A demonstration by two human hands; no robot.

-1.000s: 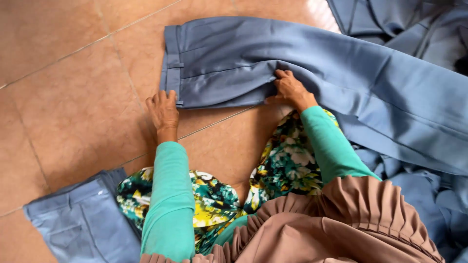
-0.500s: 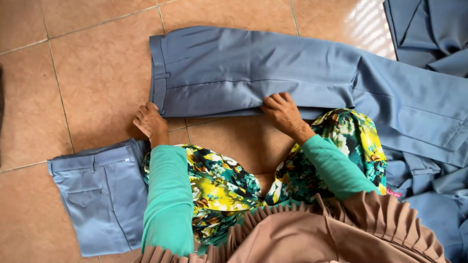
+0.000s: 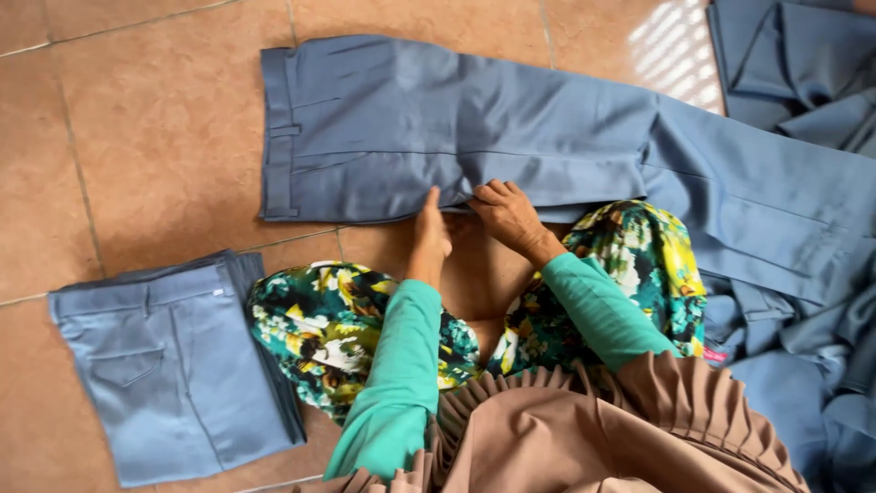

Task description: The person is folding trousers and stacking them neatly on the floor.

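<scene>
Left hand (image 3: 431, 228) has moved in beside right hand (image 3: 508, 215); both pinch the spread blue trousers' (image 3: 474, 137) near edge at twelve o'clock on the floor (image 3: 137, 137). Uneven pull could skew the crease. Folded trousers (image 3: 173, 365) lie at eight o'clock.

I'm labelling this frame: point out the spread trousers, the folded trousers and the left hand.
spread trousers (image 3: 383, 137), head view, upper panel near waistband.
folded trousers (image 3: 173, 365), head view, top face.
left hand (image 3: 431, 233), head view, back of hand.
</scene>
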